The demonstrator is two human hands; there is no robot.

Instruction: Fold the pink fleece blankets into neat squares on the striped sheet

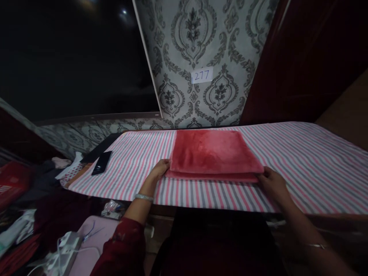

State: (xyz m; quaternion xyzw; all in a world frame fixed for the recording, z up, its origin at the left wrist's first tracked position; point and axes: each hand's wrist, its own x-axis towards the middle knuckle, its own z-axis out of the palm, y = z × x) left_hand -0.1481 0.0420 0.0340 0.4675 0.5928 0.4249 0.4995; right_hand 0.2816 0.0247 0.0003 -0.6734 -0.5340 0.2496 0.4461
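Note:
A folded red plush cloth (212, 153) lies on a striped cloth (310, 165) in pink, grey and white that covers the table. Its front edge shows two layers, the upper one set slightly back from the lower. My left hand (160, 169) grips the front left corner, with the fingertips partly hidden at the edge. At the front right corner, my right hand (273, 184) pinches the plush fabric between thumb and fingers.
A black phone (102, 163) lies at the table's left end. Behind stand a large dark screen (80, 57) and a patterned wall with a paper label (202, 75) reading 277. Below left are a white power strip (64, 253) with cables and piled clothes (57, 207).

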